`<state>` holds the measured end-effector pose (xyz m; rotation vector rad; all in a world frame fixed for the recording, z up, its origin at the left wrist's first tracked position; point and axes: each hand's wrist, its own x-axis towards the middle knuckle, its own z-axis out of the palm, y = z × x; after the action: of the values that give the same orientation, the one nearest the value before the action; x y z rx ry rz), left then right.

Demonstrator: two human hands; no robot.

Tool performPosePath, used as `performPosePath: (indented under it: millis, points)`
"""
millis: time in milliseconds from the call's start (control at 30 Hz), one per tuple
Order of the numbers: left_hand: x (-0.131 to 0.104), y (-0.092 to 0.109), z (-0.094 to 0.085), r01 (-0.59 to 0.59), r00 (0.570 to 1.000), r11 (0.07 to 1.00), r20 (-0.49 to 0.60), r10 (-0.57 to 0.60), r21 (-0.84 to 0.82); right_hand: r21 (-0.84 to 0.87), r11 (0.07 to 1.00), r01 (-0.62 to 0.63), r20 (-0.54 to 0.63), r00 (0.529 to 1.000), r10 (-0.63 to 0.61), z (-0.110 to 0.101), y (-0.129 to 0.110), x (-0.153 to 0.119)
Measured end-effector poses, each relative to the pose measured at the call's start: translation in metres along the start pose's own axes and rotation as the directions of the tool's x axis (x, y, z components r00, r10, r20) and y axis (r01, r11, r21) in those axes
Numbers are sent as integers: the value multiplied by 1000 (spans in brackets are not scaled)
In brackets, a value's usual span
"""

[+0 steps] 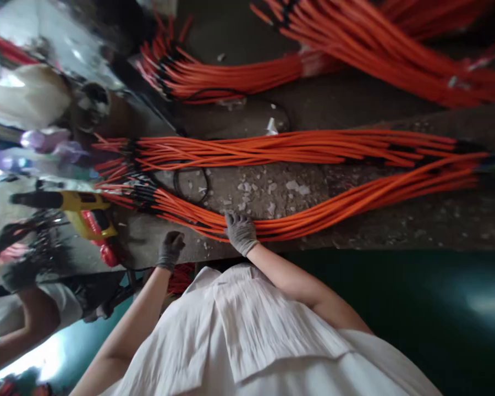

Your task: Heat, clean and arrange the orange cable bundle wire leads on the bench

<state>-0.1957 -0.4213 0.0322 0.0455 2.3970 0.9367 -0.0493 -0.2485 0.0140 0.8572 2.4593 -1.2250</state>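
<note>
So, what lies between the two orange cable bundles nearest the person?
Between the nearer bundle and the farther bundle, the head view shows whitish flakes and a thin black loop on the bench.

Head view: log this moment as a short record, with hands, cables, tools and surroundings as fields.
Left hand: gloved left hand, fingers curled, by the bench's near edge; contents unclear
Right hand: gloved right hand, on the near orange cable bundle; grip unclear
Other cables: middle orange bundle, beyond the near one; more bundles farther back
Tool: yellow gun-shaped tool, left of both hands
Surface: bench, strewn with pale scraps
Nearby: co-worker's gloved hands, far left
</note>
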Motion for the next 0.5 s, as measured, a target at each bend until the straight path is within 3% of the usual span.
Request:
performPosePath:
  millis: [100, 233, 300, 367, 433, 500]
  points:
    - [-15, -22, -1, 106, 993, 975, 63, -96, -193, -217, 976, 29, 51, 999, -18, -11, -12, 16]
    - [-19, -21, -1, 242, 945, 888, 302, -124, -392, -362, 930, 62, 5, 998, -64, -76, -37, 17]
    - [-9, -3, 0, 286, 903, 831, 425, -66, -477, -401, 915, 57, -99, 990, -104, -113, -49, -2]
    - [12, 27, -1, 305, 874, 709, 483, 58, -636, -399, 913, 80, -158, 975, -155, -136, -53, -30]
    - [37, 65, -3, 283, 889, 508, 421, 179, -814, -354, 926, 135, -73, 982, -172, -134, -52, -55]
    - [55, 99, -7, 186, 938, 360, 274, 212, -914, -306, 944, 126, 114, 989, -95, -109, -49, -67]
